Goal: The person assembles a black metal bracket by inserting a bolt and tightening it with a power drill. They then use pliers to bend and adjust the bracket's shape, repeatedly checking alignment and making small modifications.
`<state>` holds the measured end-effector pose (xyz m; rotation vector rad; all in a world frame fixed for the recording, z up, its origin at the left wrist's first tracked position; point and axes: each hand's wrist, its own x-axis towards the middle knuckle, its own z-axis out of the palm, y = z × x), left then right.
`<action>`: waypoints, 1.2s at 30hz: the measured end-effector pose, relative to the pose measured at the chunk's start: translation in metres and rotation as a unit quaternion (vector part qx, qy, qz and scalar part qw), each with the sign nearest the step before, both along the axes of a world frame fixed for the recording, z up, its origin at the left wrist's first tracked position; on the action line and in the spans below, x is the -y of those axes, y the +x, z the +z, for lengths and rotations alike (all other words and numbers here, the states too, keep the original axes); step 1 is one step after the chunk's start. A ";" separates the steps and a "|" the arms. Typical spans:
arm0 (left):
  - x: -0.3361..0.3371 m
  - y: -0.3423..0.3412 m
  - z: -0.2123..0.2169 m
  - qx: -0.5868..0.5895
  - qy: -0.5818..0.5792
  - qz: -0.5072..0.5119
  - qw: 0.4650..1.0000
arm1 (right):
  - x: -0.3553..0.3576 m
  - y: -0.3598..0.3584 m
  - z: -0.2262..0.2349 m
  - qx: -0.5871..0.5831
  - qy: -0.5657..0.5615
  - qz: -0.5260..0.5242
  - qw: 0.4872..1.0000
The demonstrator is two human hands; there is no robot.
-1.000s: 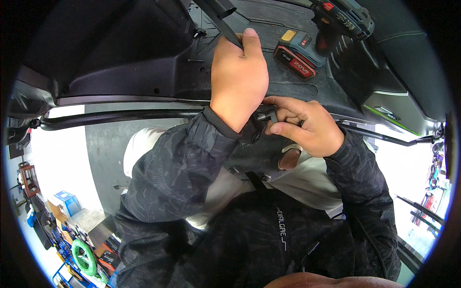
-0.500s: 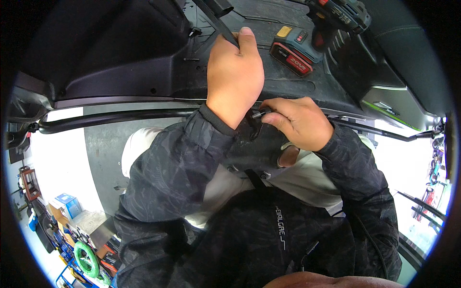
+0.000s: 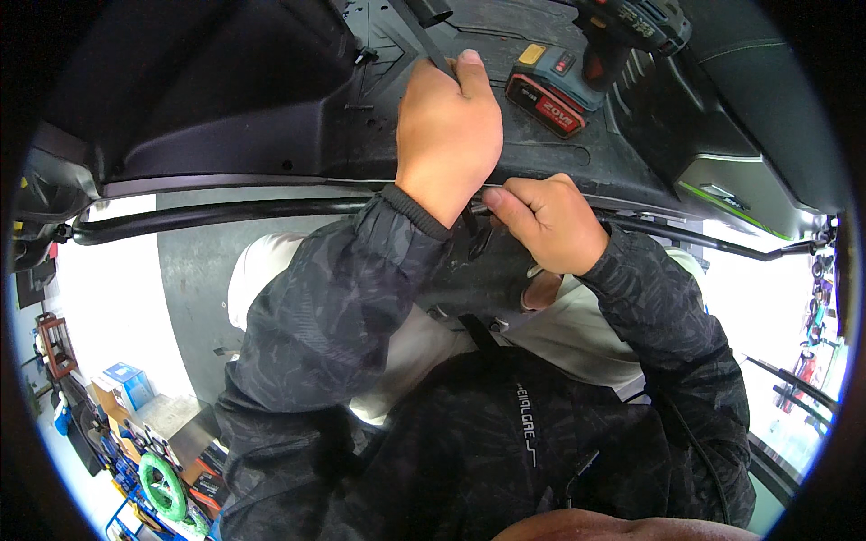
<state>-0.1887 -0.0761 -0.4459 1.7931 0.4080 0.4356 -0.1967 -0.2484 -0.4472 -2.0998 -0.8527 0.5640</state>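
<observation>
Left hand (image 3: 448,135): shown palm-down at 12 o'clock, pressed flat on the black moulded floor panel (image 3: 298,135); the fingers are curled over a thin dark strap (image 3: 417,32) that runs up toward 12 o'clock, but whether the strap is actually gripped cannot be told.

Right hand (image 3: 546,221): placed just below and to the right of the left hand, near the centre; the thumb and forefinger are pinched together on a small dark fastener (image 3: 475,209) at the lower edge of the panel.

Hands, relation: held close together, almost touching at the panel edge.

Black moulded floor panel: spread across the upper field from 10 to 2 o'clock.

Dark tube (image 3: 216,216): seen beneath the panel edge, running from 9 o'clock toward the hands.

Cordless drill (image 3: 622,27): laid on the panel at 1 o'clock, its red-and-black battery pack (image 3: 546,90) lying just right of the left hand.

Sleeves: dark patterned fabric is worn on both forearms.

Green hose coil (image 3: 162,482): seen at 7 o'clock, well apart.
</observation>
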 end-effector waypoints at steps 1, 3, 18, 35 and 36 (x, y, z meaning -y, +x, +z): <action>0.000 0.000 -0.002 -0.011 0.006 -0.001 1.000 | -0.001 -0.002 0.002 -0.025 -0.009 -0.015 1.000; 0.001 0.000 -0.006 -0.021 0.024 0.006 0.999 | -0.002 -0.005 0.005 -0.062 -0.022 -0.038 0.997; 0.002 0.003 -0.004 -0.040 0.045 -0.027 0.998 | 0.000 -0.009 0.000 -0.199 0.005 -0.079 0.977; -0.017 -0.001 0.038 -0.112 -0.428 -0.184 0.878 | 0.019 0.007 0.016 0.342 0.102 0.140 0.924; -0.017 -0.003 0.042 -0.109 -0.419 -0.198 0.879 | 0.020 0.007 0.019 0.352 0.091 0.157 0.918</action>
